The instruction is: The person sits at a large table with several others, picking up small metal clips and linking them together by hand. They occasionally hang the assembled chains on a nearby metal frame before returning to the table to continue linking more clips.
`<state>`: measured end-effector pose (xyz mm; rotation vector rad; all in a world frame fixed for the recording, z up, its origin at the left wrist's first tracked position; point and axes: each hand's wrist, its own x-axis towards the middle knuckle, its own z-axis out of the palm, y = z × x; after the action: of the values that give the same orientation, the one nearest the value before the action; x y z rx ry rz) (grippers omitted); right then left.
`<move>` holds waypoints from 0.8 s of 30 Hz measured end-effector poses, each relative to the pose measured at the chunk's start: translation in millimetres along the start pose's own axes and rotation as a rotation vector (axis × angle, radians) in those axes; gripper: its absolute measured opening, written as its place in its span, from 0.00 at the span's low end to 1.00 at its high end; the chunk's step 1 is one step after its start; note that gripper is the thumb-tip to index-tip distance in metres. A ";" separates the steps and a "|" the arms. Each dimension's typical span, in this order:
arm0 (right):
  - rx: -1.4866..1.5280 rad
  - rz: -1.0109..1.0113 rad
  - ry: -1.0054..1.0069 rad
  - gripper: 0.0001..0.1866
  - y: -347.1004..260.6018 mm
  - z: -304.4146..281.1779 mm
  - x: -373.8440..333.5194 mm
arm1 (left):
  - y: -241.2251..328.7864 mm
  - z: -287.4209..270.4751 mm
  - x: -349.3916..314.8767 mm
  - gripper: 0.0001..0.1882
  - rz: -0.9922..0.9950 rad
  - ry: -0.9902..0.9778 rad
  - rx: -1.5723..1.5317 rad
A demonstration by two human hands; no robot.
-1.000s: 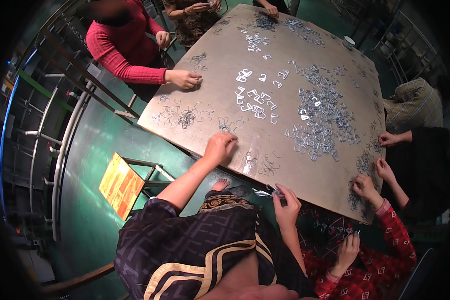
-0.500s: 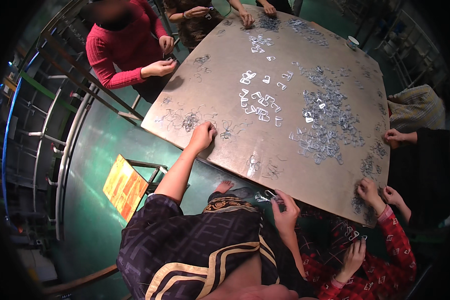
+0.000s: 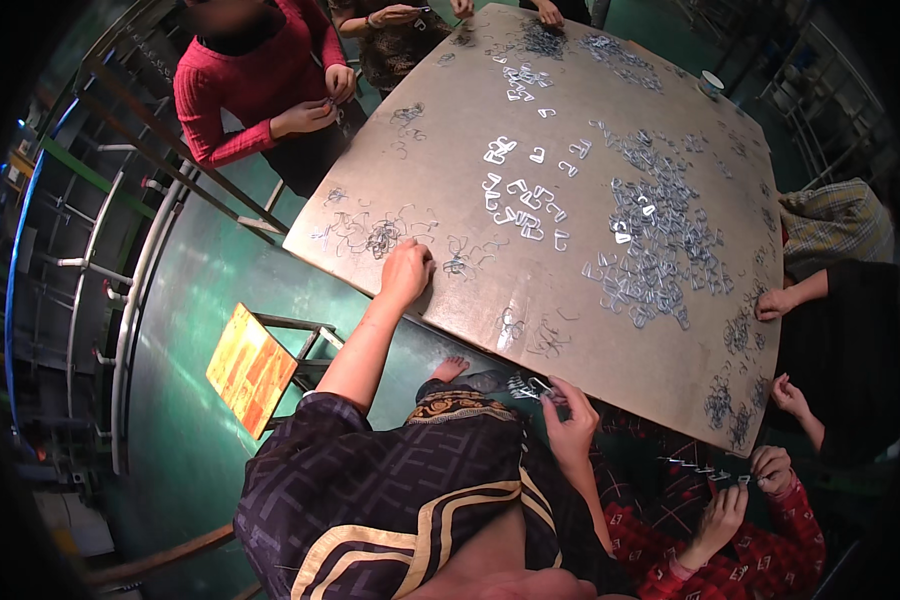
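Observation:
My left hand [image 3: 408, 272] rests at the table's left front edge, beside a small heap of dark bent wire pieces [image 3: 383, 238]. Its fingers are pinched together, and whatever they grip is too small to make out. In front of my body, below the table edge, my right hand [image 3: 573, 412] is closed on a pale metal clip [image 3: 538, 388]. More small metal pieces hang in a row to the left of that clip. A second loose cluster of wire pieces [image 3: 460, 262] lies just right of my left hand.
On the metal-topped table [image 3: 425, 180] lie white hook-shaped clips [image 3: 530, 208] and a broad heap of grey ones [image 3: 660, 235]. A cup [image 3: 710, 83] stands at the far right. Several co-workers sit around the edges. A wooden stool [image 3: 252, 370] stands at left.
My left hand stays by the wire heap with only a slight shift, and my right hand holds its place. The red-patterned sleeve's hand has left the table; the pink-sweatered person's hands have come together.

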<state>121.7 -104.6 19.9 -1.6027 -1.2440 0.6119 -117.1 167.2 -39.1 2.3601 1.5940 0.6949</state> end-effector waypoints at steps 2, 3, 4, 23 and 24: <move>-0.008 0.004 -0.002 0.16 -0.2 -0.1 -0.7 | 5.0 17.3 0.6 0.05 0.122 -0.037 -0.057; -0.013 0.007 0.001 0.16 0.3 -0.3 -1.7 | 6.7 25.3 0.4 0.04 0.155 -0.052 -0.005; -0.018 0.011 0.004 0.16 0.8 -0.4 -2.3 | 5.0 29.7 1.1 0.04 0.164 -0.047 0.024; 0.016 0.041 0.071 0.19 16.0 2.9 -3.7 | 47.6 20.7 2.7 0.06 -0.188 -0.274 -0.654; 0.016 0.041 0.072 0.20 16.5 2.6 -4.9 | 57.2 13.1 -1.9 0.06 -0.183 -0.317 -0.703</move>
<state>124.9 -108.1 3.2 -1.6264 -1.1537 0.5831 -64.6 144.0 -26.7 1.6891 1.1567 0.6595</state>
